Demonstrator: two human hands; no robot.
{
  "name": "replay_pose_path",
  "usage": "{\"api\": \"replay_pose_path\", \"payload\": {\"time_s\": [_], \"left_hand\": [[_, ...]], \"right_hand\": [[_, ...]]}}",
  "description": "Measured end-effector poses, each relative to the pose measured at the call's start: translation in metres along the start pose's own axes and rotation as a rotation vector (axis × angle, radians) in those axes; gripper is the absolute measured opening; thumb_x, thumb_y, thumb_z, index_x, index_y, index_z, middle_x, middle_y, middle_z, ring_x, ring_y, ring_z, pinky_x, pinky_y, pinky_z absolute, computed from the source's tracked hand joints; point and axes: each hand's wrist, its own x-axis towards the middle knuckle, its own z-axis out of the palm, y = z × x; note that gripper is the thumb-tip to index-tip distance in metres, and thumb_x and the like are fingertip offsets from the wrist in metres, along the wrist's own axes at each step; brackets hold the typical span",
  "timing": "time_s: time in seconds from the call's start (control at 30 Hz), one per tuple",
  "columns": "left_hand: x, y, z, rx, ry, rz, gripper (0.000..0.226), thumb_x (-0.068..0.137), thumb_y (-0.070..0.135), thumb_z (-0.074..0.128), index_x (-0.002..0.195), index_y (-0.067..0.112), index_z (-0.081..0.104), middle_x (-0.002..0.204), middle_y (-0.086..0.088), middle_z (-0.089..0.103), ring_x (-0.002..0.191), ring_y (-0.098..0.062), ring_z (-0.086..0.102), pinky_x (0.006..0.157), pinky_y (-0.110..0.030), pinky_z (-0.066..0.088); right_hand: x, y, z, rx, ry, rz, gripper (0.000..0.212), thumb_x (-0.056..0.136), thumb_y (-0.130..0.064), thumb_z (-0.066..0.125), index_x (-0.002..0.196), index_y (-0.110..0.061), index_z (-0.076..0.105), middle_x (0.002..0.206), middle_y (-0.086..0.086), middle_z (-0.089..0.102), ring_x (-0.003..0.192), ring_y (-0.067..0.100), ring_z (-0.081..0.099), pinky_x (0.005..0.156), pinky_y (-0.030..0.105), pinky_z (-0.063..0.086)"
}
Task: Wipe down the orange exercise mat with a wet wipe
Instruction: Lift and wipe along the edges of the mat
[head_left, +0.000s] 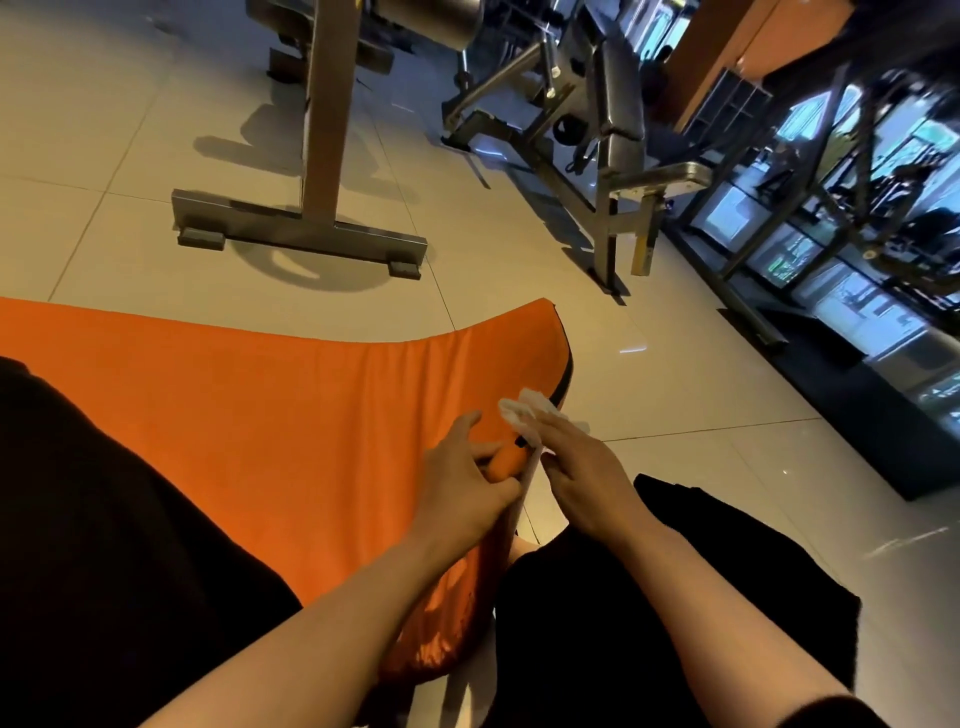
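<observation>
The orange exercise mat lies across the tiled floor, with a black underside showing along its right edge. My left hand grips that right edge and lifts it, fingers curled round the folded orange border. My right hand lies flat with straight fingers on a crumpled white wet wipe, pressing it against the mat's edge just beyond the left hand. The two hands are almost touching.
My legs in black clothing fill the lower left and lower right. A metal rack base stands beyond the mat. A weight bench and glass wall are at the right.
</observation>
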Motion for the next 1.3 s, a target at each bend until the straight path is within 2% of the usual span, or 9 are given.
{"api": "replay_pose_path", "payload": {"time_s": [0.17, 0.23, 0.33, 0.47, 0.73, 0.93, 1.07, 1.2, 1.3], "left_hand": [[0.003, -0.002, -0.010, -0.011, 0.057, 0.007, 0.076, 0.070, 0.003, 0.072, 0.140, 0.018, 0.045, 0.082, 0.023, 0.068, 0.076, 0.005, 0.065, 0.071, -0.016, 0.053], [0.005, -0.004, -0.017, -0.030, 0.075, 0.013, 0.071, 0.070, 0.005, 0.073, 0.135, 0.020, 0.050, 0.087, 0.013, 0.072, 0.077, -0.001, 0.068, 0.072, -0.022, 0.056], [0.005, -0.006, -0.024, -0.034, 0.095, -0.006, 0.066, 0.069, 0.004, 0.072, 0.130, 0.021, 0.054, 0.092, 0.011, 0.071, 0.075, -0.003, 0.068, 0.068, -0.024, 0.056], [0.000, -0.001, -0.036, -0.026, 0.098, -0.009, 0.067, 0.065, -0.002, 0.070, 0.125, 0.024, 0.057, 0.085, 0.014, 0.072, 0.072, -0.002, 0.068, 0.063, -0.020, 0.054], [-0.020, -0.001, -0.050, 0.063, 0.138, 0.037, 0.050, 0.040, 0.035, 0.062, 0.091, 0.037, 0.065, 0.070, 0.017, 0.062, 0.060, 0.000, 0.056, 0.055, -0.011, 0.040], [-0.010, 0.007, -0.024, 0.339, 0.025, 0.037, 0.068, 0.065, 0.040, 0.076, 0.125, 0.037, 0.044, 0.101, 0.018, 0.050, 0.079, -0.004, 0.054, 0.063, -0.022, 0.041], [0.024, 0.022, -0.027, 0.446, 0.154, -0.047, 0.032, 0.083, 0.029, 0.061, 0.114, 0.022, 0.053, 0.107, 0.003, 0.058, 0.095, -0.018, 0.059, 0.069, -0.030, 0.045], [0.026, 0.019, -0.029, 0.472, 0.185, -0.056, 0.043, 0.083, 0.031, 0.061, 0.124, 0.025, 0.050, 0.102, 0.008, 0.064, 0.093, -0.015, 0.062, 0.068, -0.029, 0.045], [0.021, 0.013, -0.031, 0.473, 0.192, -0.056, 0.058, 0.078, 0.033, 0.066, 0.132, 0.027, 0.047, 0.110, 0.013, 0.063, 0.095, -0.011, 0.061, 0.070, -0.027, 0.044]], "right_hand": [[0.004, -0.005, 0.009, 0.092, 0.035, 0.035, 0.052, 0.100, -0.019, 0.049, 0.141, -0.048, 0.037, 0.157, -0.015, 0.027, 0.144, 0.006, 0.022, 0.114, 0.023, 0.020], [-0.004, -0.017, 0.013, 0.080, 0.029, -0.060, 0.049, 0.100, -0.028, 0.048, 0.135, -0.058, 0.030, 0.154, -0.020, 0.026, 0.141, -0.003, 0.020, 0.110, 0.015, 0.019], [0.010, -0.019, 0.009, -0.007, 0.039, -0.151, 0.041, 0.102, -0.029, 0.044, 0.138, -0.048, 0.041, 0.147, -0.022, 0.036, 0.134, -0.006, 0.030, 0.100, 0.006, 0.025], [0.043, 0.000, -0.003, 0.003, 0.079, -0.041, 0.043, 0.099, -0.027, 0.030, 0.135, -0.036, 0.052, 0.152, -0.012, 0.036, 0.144, 0.006, 0.022, 0.114, 0.033, 0.027], [0.060, -0.035, 0.019, 0.363, 0.347, 0.062, 0.028, 0.093, -0.018, 0.049, 0.105, -0.027, 0.071, 0.137, -0.006, 0.055, 0.134, 0.012, 0.042, 0.110, 0.042, 0.037], [0.042, -0.038, 0.027, 0.595, 0.349, 0.146, 0.025, 0.086, 0.000, 0.058, 0.091, -0.016, 0.076, 0.107, -0.007, 0.071, 0.107, 0.001, 0.061, 0.092, 0.024, 0.048], [0.026, -0.051, 0.037, 0.705, 0.315, 0.090, 0.026, 0.085, 0.000, 0.061, 0.097, -0.017, 0.077, 0.102, -0.014, 0.071, 0.102, -0.009, 0.060, 0.087, 0.008, 0.041], [0.027, -0.051, 0.032, 0.500, 0.275, -0.002, 0.033, 0.097, -0.015, 0.055, 0.106, -0.046, 0.063, 0.116, -0.035, 0.052, 0.111, -0.025, 0.044, 0.094, 0.000, 0.031], [0.045, -0.039, 0.024, 0.395, 0.339, 0.070, 0.033, 0.102, -0.023, 0.046, 0.132, -0.033, 0.054, 0.143, -0.017, 0.045, 0.133, -0.006, 0.036, 0.109, 0.013, 0.026]]}}
